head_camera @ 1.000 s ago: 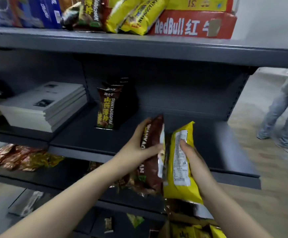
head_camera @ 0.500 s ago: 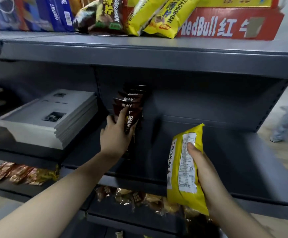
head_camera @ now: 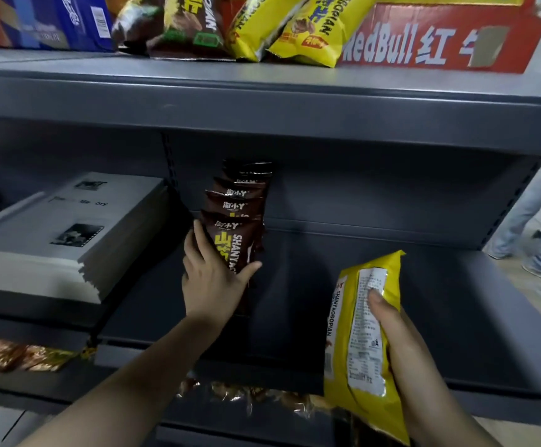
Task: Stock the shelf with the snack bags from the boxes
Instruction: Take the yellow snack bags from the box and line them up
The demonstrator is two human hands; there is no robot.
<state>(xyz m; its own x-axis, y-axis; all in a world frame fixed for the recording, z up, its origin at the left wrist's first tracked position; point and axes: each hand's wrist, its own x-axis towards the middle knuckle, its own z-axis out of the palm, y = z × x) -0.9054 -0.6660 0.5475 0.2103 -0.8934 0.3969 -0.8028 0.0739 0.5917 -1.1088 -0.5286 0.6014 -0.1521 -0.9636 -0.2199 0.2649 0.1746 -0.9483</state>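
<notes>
A row of several upright brown snack bags (head_camera: 240, 201) stands on the grey middle shelf (head_camera: 391, 285), leaning toward the back panel. My left hand (head_camera: 212, 279) grips the front brown bag (head_camera: 235, 245) of that row, fingers on its left edge and thumb on its right. To the right and nearer me, my right hand (head_camera: 398, 346) holds a yellow snack bag (head_camera: 359, 343) upright in front of the shelf edge, its printed back label facing me.
A stack of white booklets (head_camera: 66, 233) lies left of the brown row. The top shelf carries brown and yellow bags (head_camera: 262, 24), a red box (head_camera: 440, 40) and a blue box (head_camera: 43, 21). More snacks lie on the lower shelf (head_camera: 256, 398). A person's legs (head_camera: 537, 227) stand at the far right.
My left hand carried the brown bag from beside the yellow one to the front of the shelf row and now presses it there. The yellow bag has stayed in my right hand.
</notes>
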